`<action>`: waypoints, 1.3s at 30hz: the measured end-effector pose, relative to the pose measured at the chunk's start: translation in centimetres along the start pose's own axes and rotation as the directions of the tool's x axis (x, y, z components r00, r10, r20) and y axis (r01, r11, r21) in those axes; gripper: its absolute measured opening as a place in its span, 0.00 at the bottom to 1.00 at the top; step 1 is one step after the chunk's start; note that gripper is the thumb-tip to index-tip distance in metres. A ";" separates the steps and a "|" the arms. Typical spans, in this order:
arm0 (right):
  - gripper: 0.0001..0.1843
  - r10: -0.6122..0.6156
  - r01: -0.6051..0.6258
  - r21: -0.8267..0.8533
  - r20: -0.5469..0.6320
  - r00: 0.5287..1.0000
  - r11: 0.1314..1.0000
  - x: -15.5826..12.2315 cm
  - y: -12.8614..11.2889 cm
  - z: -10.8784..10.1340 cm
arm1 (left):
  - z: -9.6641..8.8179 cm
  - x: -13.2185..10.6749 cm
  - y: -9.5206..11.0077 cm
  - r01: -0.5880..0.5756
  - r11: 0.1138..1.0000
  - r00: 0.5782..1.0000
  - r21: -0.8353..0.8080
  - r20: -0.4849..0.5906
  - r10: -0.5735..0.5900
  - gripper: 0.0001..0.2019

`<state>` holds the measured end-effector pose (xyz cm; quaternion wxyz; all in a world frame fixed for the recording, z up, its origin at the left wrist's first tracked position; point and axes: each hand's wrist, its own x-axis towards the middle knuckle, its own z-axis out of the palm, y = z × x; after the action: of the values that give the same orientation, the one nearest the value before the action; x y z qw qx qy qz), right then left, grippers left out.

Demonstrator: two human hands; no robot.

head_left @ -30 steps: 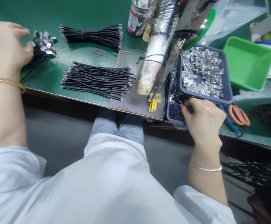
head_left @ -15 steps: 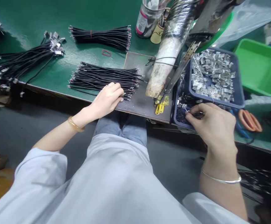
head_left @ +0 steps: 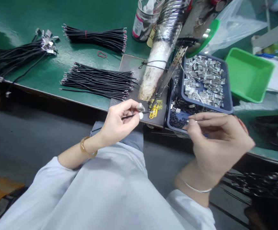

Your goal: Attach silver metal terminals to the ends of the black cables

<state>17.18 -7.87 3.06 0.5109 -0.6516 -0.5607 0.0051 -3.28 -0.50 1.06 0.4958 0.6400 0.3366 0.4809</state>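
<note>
My left hand (head_left: 123, 119) pinches a single black cable (head_left: 127, 117), whose stripped end points right above the dark board (head_left: 129, 101). White coverings show on its thumb and a fingertip. Beyond it lies a loose row of black cables (head_left: 98, 80) with bare wire ends. My right hand (head_left: 213, 137) is closed in a pinch over the front of a blue tray (head_left: 169, 119) that holds small black parts. Whatever sits between its fingertips is too small to make out. A second blue tray (head_left: 228, 92), full of bent metal clips (head_left: 203, 78), rests just behind.
A foil-wrapped duct (head_left: 154, 70) and a metal bar (head_left: 169, 70) slant down over the board, near yellow pieces (head_left: 154, 111). Behind are a tied cable bundle (head_left: 95, 37), a clear jar (head_left: 142, 24) and a green tray (head_left: 249, 72). Cables with clips (head_left: 21, 59) lie left.
My left hand has lifted one cable off the row and brought it toward me and right. My right hand has risen slightly from the small-parts tray, still pinching. The view has shifted right.
</note>
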 end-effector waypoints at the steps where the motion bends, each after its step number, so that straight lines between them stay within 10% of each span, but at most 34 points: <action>1: 0.10 0.010 -0.011 0.054 0.011 1.000 0.998 -0.4 -0.3 0.4 | 0.7 -0.1 -0.5 0.093 0.991 0.996 -0.091 0.013 -0.092 0.01; 7: 0.07 -0.037 0.019 0.223 0.076 0.996 0.975 -2.1 0.2 3.2 | 2.4 0.0 -1.9 0.370 0.861 0.927 -0.350 0.084 -0.364 0.12; 15: 0.08 -0.298 0.304 0.080 -0.083 0.951 0.949 -2.4 0.7 5.0 | 2.9 0.2 -2.0 0.444 0.808 0.892 -0.388 0.100 -0.442 0.15; 28: 0.04 -0.010 -0.026 0.349 0.102 0.995 0.937 -2.8 0.5 5.0 | 2.8 0.1 -1.6 0.433 0.852 0.898 -0.294 0.224 -0.379 0.07; 33: 0.04 -0.006 0.021 0.304 -0.051 0.999 0.952 -2.9 0.3 5.0 | 2.6 0.1 -1.6 0.414 0.868 0.910 -0.276 0.146 -0.387 0.08; 39: 0.04 0.043 -0.086 0.379 0.119 0.992 0.921 -2.7 0.3 4.8 | 2.3 0.0 -1.5 0.417 0.869 0.903 -0.267 0.228 -0.363 0.06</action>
<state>13.64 -6.63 -0.99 0.5967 -0.5559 -0.5541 0.1668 -1.03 -0.78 -0.51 0.7037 0.5114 0.3362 0.3608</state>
